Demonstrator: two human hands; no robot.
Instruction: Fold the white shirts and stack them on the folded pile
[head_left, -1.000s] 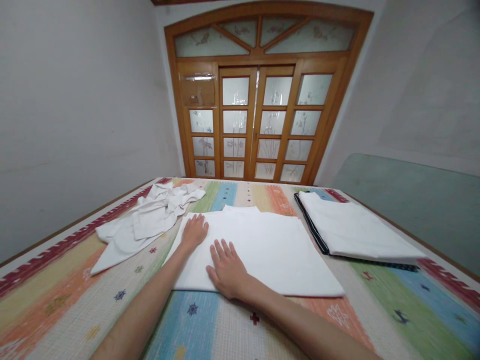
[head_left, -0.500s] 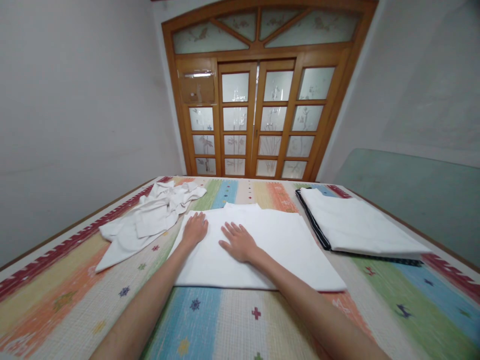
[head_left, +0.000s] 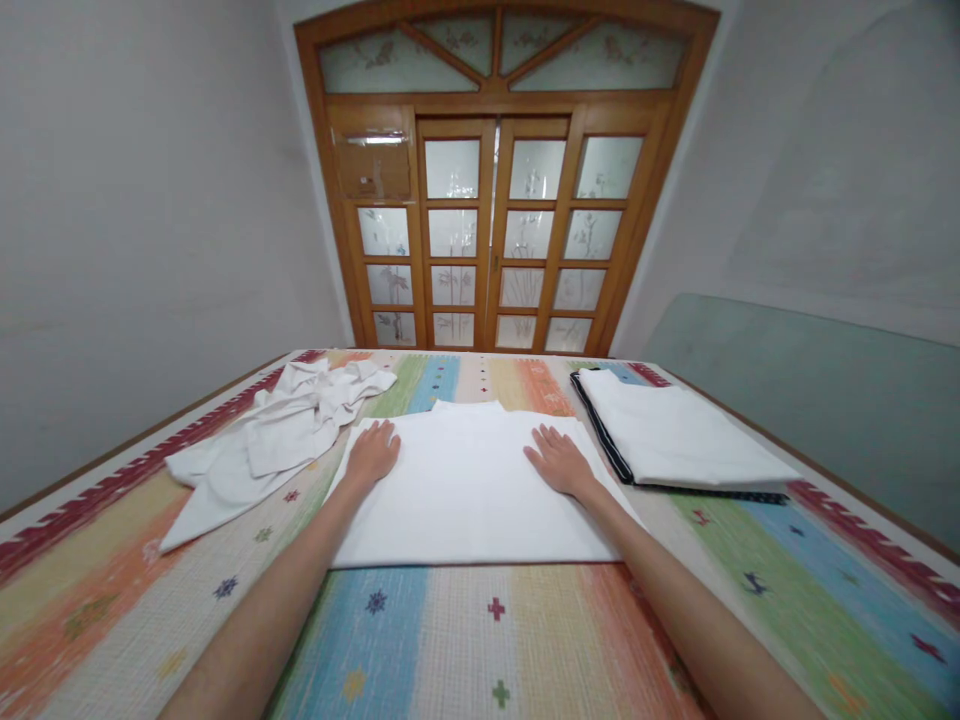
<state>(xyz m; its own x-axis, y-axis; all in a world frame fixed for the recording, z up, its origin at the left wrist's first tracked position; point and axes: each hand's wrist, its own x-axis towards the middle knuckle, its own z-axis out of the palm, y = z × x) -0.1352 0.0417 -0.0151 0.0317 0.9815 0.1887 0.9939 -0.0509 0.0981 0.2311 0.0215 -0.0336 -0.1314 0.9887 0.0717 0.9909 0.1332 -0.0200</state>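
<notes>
A white folded garment (head_left: pixel 465 490), which looks like a shirt with a short collar at its far edge, lies flat in front of me. My left hand (head_left: pixel 375 450) rests palm down on its far left corner, fingers stretched out. Near its far right side, my right hand (head_left: pixel 559 460) also lies flat on the cloth with the fingers extended. Neither hand grips anything. Part of the garment's right edge is hidden beneath my right forearm.
A crumpled white cloth (head_left: pixel 289 425) lies to the left. On the right is a neat stack of folded white clothing (head_left: pixel 682 435) with a black item under it. All rest on a striped, patterned cover (head_left: pixel 457 640). Wooden glazed doors (head_left: pixel 495 220) stand beyond.
My right hand has slid right across the garment, from near its middle to its right side. The left hand stays on the left corner. The view has shifted slightly.
</notes>
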